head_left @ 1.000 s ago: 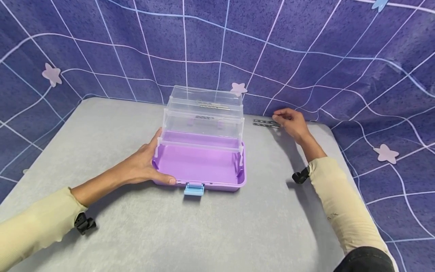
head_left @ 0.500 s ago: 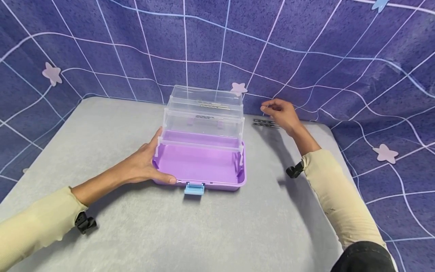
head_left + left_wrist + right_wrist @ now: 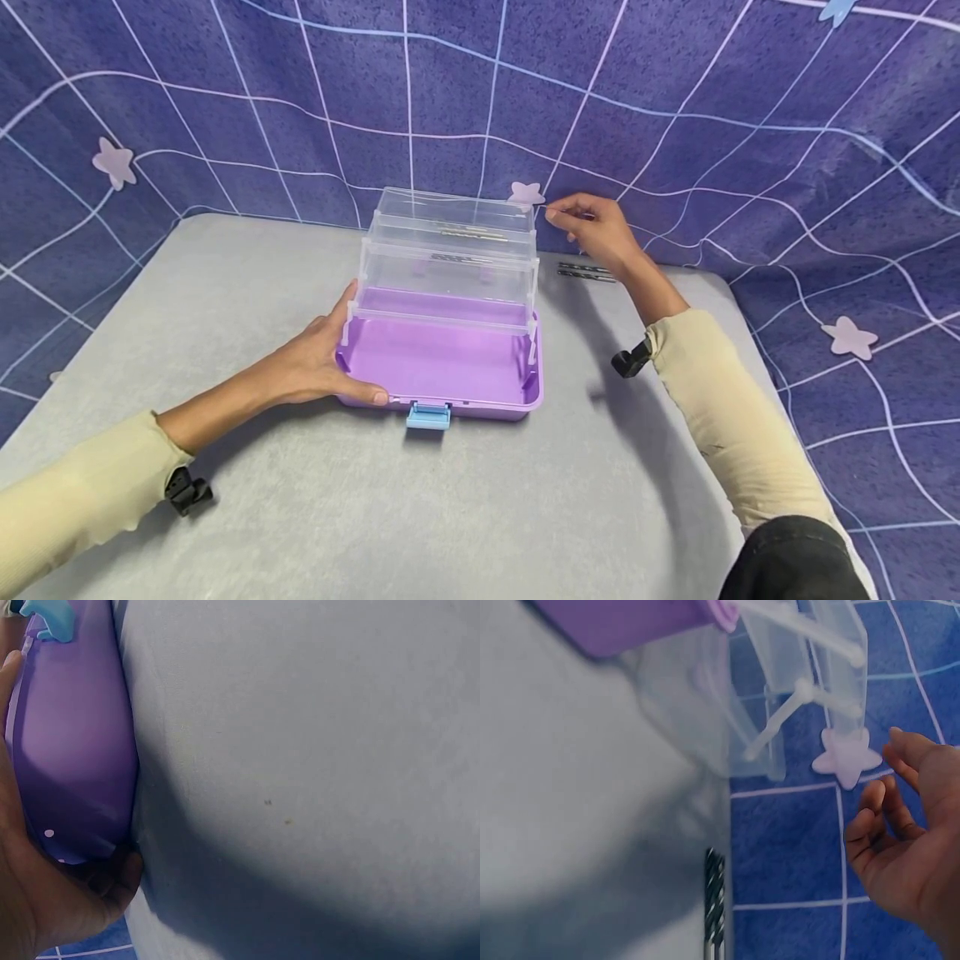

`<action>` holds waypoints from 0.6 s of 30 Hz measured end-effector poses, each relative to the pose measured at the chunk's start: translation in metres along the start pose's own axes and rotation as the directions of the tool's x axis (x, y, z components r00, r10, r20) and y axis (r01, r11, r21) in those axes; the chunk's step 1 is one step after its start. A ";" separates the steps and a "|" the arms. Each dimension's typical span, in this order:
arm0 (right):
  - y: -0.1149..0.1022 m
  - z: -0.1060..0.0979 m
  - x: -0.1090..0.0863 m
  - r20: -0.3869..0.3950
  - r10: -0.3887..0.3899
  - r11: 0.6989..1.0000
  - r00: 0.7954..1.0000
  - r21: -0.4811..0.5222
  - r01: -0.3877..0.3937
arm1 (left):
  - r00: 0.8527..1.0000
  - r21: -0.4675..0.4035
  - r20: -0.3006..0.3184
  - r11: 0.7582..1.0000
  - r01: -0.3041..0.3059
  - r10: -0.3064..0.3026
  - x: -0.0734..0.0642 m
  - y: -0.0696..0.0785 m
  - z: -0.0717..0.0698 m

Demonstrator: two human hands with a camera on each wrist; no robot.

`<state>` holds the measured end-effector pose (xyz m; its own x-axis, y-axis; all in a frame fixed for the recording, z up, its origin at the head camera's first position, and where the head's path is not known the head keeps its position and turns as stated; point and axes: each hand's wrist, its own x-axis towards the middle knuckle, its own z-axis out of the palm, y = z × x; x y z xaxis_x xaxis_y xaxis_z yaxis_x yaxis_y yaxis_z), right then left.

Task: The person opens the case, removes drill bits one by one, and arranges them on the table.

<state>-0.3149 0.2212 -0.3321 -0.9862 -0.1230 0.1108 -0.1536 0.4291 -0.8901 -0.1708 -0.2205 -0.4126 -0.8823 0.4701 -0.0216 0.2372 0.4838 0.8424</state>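
Observation:
A purple toolbox (image 3: 442, 367) stands on the table with its clear tiers raised. My left hand (image 3: 318, 362) grips its left end, thumb on the front rim; in the left wrist view fingers curl beneath the corner. My right hand (image 3: 592, 229) is up beside the top clear tray (image 3: 457, 204), thumb and fingertips pinched together on what looks like a thin drill bit, barely visible. Gold drill bits (image 3: 472, 232) and dark drill bits (image 3: 459, 259) lie in the trays. Two large dark drill bits (image 3: 585, 272) rest on the table below my right hand.
The grey table (image 3: 450, 517) meets a blue patterned curtain (image 3: 262, 100) at the back and sides. A light blue latch (image 3: 429, 416) juts from the toolbox's front. White hinge arms (image 3: 780, 720) join the tiers at the right end.
My right hand has lifted from beside the dark drill bits and moved left and up toward the top tray. My left hand and the toolbox have stayed put.

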 end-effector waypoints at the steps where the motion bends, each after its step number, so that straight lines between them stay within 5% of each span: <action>1: -0.003 0.002 0.001 0.008 -0.001 1.000 1.000 0.002 0.001 | 1.000 0.001 -0.001 1.000 -0.001 0.001 0.000 0.000 0.000; 8: -0.019 0.017 0.010 0.028 -0.037 0.999 0.999 0.029 0.036 | 1.000 0.001 -0.004 1.000 -0.010 0.010 0.001 -0.001 0.000; 18: -0.034 0.041 0.022 0.112 -0.047 0.996 0.993 -0.064 0.055 | 1.000 -0.022 0.001 1.000 -0.021 0.021 0.001 0.000 0.000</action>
<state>-0.3286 0.1670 -0.3175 -0.9646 -0.2430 0.1023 -0.2108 0.4779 -0.8527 -0.1714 -0.2198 -0.4128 -0.8766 0.4811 -0.0045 0.2466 0.4572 0.8545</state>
